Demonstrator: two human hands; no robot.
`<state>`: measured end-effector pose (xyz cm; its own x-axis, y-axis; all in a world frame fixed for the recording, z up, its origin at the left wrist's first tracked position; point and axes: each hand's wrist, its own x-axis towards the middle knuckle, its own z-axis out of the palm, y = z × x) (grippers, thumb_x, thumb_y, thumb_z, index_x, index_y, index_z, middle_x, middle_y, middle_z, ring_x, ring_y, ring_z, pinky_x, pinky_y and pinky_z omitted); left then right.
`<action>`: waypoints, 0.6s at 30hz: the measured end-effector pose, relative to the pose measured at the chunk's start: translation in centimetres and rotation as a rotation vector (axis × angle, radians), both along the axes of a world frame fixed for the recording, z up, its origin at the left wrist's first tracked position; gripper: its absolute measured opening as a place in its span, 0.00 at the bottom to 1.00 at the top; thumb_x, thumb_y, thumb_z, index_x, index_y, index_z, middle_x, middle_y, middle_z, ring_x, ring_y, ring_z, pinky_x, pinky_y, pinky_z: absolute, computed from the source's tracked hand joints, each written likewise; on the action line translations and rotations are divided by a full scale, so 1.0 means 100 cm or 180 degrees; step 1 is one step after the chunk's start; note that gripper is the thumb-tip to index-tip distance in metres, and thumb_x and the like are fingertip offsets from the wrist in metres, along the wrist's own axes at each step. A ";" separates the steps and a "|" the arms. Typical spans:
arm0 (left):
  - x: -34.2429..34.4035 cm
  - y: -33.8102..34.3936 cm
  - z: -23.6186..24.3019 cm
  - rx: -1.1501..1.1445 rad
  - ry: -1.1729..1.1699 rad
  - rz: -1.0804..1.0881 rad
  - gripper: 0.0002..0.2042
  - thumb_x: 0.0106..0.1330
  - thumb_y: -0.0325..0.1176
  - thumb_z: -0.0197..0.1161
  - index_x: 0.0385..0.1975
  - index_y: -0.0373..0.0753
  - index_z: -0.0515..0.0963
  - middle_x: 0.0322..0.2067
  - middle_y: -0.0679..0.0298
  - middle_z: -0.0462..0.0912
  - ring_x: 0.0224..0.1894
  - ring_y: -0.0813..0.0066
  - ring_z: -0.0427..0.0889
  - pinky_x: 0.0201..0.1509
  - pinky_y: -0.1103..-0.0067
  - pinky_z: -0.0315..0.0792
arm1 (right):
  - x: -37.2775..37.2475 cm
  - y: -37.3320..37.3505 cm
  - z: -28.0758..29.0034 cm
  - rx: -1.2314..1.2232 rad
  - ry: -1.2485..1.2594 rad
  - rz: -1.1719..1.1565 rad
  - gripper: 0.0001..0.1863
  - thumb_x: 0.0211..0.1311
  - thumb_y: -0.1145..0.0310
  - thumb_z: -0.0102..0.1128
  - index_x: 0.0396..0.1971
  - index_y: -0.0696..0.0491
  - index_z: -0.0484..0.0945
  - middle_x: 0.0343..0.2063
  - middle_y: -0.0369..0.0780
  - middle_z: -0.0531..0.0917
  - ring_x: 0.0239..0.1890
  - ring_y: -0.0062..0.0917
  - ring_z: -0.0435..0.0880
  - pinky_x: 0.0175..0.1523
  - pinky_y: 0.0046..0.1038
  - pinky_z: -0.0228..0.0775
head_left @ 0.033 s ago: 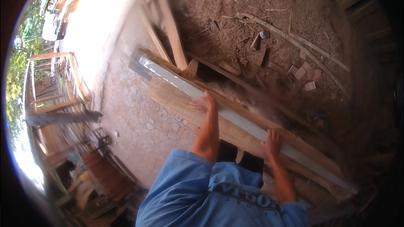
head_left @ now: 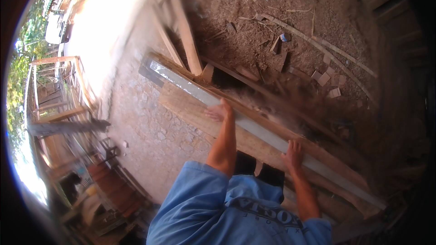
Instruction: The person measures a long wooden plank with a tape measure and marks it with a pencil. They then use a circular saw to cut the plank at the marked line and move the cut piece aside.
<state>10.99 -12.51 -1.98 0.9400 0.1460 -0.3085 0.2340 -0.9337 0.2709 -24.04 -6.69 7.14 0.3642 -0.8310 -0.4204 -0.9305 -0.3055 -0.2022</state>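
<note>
A long grey straight bar (head_left: 261, 132), its far-left end flecked with white, lies lengthwise along a wide wooden plank (head_left: 190, 108). My left hand (head_left: 217, 112) grips the bar near its middle, thumb at the far edge and fingers reaching over the near side onto the plank. Farther right, my right hand (head_left: 294, 152) holds the same bar with its fingers curled over the far edge. The undersides of the fingers on both hands are hidden.
Timber boards (head_left: 185, 36) lean beyond the plank's left end. Wood shavings and small offcuts (head_left: 324, 79) litter the ground ahead, along with long curved strips (head_left: 313, 41). Wooden frames (head_left: 59, 113) and a brownish-red stack (head_left: 113, 188) stand at the left.
</note>
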 end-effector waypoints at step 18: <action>0.001 -0.002 0.001 0.0089 0.0006 -0.0002 0.49 0.57 0.59 0.64 0.68 0.29 0.53 0.73 0.44 0.48 0.76 0.48 0.43 0.72 0.49 0.46 | 0.000 0.002 -0.004 0.0014 0.0042 0.0026 0.35 0.41 0.62 0.76 0.52 0.54 0.70 0.51 0.42 0.73 0.53 0.37 0.74 0.56 0.39 0.69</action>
